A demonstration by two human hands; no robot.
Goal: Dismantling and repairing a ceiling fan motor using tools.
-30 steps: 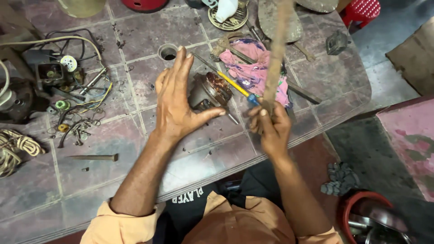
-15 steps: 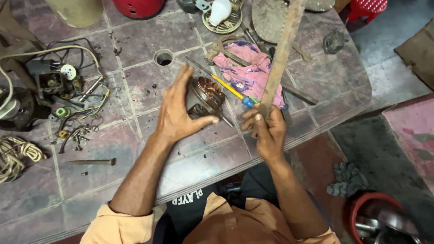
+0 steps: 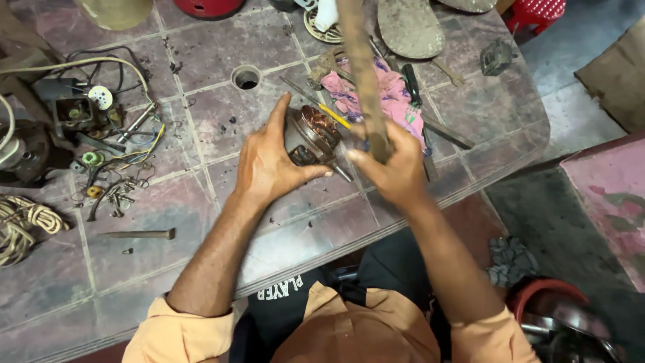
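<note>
Table [image 3: 222, 40]: mottled pink-grey, pale grid lines. On it: motor [image 3: 310, 138] dark grey, copper-brown windings; stick [image 3: 363, 74] brown; screwdriver [image 3: 334, 115] yellow; cloth [image 3: 390, 101] pink; rope [image 3: 23, 225] cream. Beyond table: stool [image 3: 534, 12] red

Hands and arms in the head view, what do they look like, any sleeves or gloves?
Both hands are bare: no gloves, rings or watch visible on the left hand or right hand. The forearms are uncovered. Orange sleeves are pushed up near the elbows on both arms.
</note>
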